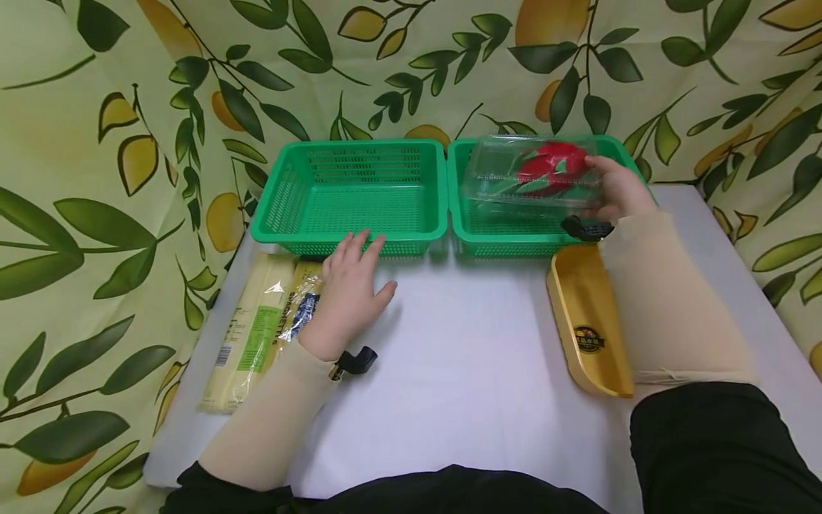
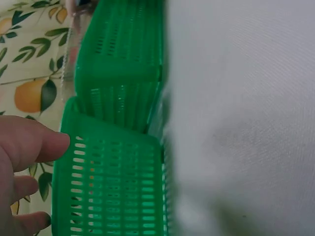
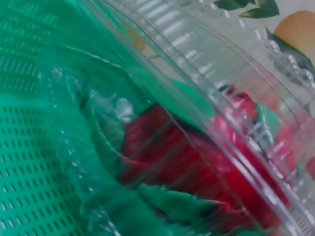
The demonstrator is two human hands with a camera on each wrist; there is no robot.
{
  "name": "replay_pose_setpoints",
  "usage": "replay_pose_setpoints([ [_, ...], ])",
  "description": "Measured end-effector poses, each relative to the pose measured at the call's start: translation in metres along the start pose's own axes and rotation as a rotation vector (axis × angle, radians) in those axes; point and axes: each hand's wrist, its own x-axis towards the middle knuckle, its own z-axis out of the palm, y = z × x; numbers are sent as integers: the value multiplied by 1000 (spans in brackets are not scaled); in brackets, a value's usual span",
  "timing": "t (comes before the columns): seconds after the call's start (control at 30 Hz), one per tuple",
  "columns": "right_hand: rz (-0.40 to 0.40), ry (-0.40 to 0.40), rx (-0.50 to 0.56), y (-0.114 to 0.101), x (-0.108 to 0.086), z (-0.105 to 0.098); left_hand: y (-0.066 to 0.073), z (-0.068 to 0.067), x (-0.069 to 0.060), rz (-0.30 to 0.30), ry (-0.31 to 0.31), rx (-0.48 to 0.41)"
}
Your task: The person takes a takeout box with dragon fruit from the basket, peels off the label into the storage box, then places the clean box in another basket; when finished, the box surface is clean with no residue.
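Observation:
My right hand [image 1: 619,189] grips the right end of a clear plastic clamshell box [image 1: 494,168], held tilted over the right green basket [image 1: 514,246]. Inside the box lies a red, petal-like thing [image 3: 167,147] with green leaf-like parts; its exact kind is hard to tell. My left hand [image 1: 349,293] has its fingers spread at the near rim of the left green basket [image 1: 349,243] and holds nothing. In the left wrist view, its fingertips [image 2: 59,146] are close beside the basket's rim; whether they touch it I cannot tell.
Left of my left hand lie a pale pack of noodles [image 1: 250,335] and a yellow spaghetti pack [image 1: 298,303], partly behind the hand. A yellow tray [image 1: 594,314] with a dark logo stands by my right forearm. Patterned cloth [image 1: 398,71] hangs behind the white table [image 1: 456,371].

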Motion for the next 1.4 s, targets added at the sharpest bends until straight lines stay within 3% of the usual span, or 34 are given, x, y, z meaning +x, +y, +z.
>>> replay_pose_setpoints([
  [0.2,-4,3,-123,5,6,-1,18,8,8,50,-32,104],
  [0.37,3,3,-203,9,11,-6,49,20,25,198,-108,219],
  [0.47,-10,13,-303,12,14,-7,64,31,35,286,-162,284],
  [0.57,-23,17,-422,15,17,-7,73,39,40,335,-189,340],
  [0.7,-15,15,-526,16,17,-4,76,43,42,331,-189,375],
  [0.93,16,7,-520,15,20,-3,77,44,42,334,-178,370],
  [1.07,25,18,-596,14,22,-7,78,45,42,332,-178,364],
  [1.17,20,41,-670,14,22,-10,79,46,43,332,-170,357],
  [1.4,22,118,-679,15,21,-9,79,49,45,336,-163,365],
])
